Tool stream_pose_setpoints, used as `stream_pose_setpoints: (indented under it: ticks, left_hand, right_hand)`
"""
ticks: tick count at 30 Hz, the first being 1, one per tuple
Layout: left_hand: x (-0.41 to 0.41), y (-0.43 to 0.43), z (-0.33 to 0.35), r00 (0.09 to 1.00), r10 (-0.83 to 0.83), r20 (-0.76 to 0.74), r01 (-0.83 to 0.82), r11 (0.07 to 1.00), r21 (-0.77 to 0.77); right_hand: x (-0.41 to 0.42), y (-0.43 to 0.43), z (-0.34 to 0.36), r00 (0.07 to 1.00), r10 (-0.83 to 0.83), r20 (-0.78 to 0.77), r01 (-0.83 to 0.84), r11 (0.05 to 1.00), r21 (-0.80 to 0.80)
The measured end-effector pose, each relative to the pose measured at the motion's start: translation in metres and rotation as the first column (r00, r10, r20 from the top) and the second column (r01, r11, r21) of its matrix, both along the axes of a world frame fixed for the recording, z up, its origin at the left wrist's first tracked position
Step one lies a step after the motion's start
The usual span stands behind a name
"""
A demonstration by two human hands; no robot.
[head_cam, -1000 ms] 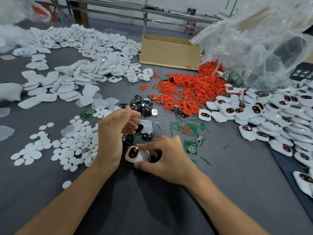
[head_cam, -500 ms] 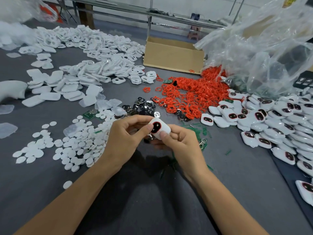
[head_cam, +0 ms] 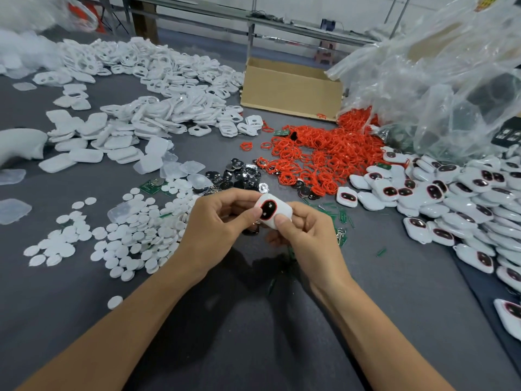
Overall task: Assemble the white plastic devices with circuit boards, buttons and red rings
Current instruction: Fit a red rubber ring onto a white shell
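Note:
Both hands hold one white plastic device (head_cam: 277, 210) with a black button face and red ring, lifted above the grey table. My left hand (head_cam: 218, 224) pinches its left side between thumb and fingers. My right hand (head_cam: 306, 235) grips its lower right, thumb pressed on the front. Behind it lie a heap of red rings (head_cam: 318, 156), a cluster of black buttons (head_cam: 242, 176) and a green circuit board (head_cam: 152, 185). Assembled devices (head_cam: 451, 198) pile up at the right.
White shells (head_cam: 146, 88) spread over the far left, white round discs (head_cam: 124, 235) lie at the near left. A cardboard box (head_cam: 290, 91) stands at the back, a big clear plastic bag (head_cam: 439, 80) at the right. Green slivers (head_cam: 342, 214) lie scattered by my right hand.
The device was picked up off the table by my right hand and raised; my left hand came in and took its other side. Both hands now hold it higher and nearer.

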State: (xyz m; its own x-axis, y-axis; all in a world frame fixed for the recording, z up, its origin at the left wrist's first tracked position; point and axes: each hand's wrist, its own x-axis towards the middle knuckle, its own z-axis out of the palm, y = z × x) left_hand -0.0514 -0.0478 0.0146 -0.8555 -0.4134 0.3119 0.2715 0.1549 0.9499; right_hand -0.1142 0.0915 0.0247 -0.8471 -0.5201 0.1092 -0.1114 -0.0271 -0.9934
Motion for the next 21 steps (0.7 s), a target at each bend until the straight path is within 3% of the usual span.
stream_pose_setpoints:
  ticks: [3, 9, 13, 16, 18, 21]
  left_hand:
    - [-0.002, 0.0, -0.001, 0.999, 0.029, 0.035, -0.03, 0.998, 0.05]
    - [-0.001, -0.003, -0.002, 0.986, -0.03, 0.166, 0.016, 0.996, 0.087]
    - [-0.005, -0.004, 0.0, 0.983, 0.021, 0.181, -0.063, 0.971, 0.231]
    - [-0.006, -0.007, 0.002, 0.989, 0.032, 0.146, -0.081, 0.934, 0.347]
    - [-0.006, -0.007, 0.003, 0.991, 0.039, 0.132, -0.087, 0.92, 0.381]
    - [-0.006, -0.007, 0.003, 0.99, 0.047, 0.131, -0.093, 0.926, 0.366]
  right_hand:
    - [0.001, -0.001, 0.001, 0.993, -0.029, -0.111, 0.025, 0.999, -0.034]
    - [0.0, 0.001, 0.003, 0.99, 0.063, -0.129, -0.068, 0.997, -0.035]
    - [0.006, -0.001, -0.001, 0.894, -0.09, -0.44, 0.142, 0.986, 0.087]
    - [0.007, 0.0, 0.001, 0.785, -0.238, -0.571, 0.268, 0.963, -0.033]
    - [0.008, -0.001, -0.002, 0.75, -0.16, -0.642, 0.226, 0.974, 0.022]
    - [0.013, -0.003, -0.01, 0.637, 0.097, -0.765, 0.192, 0.941, 0.279]
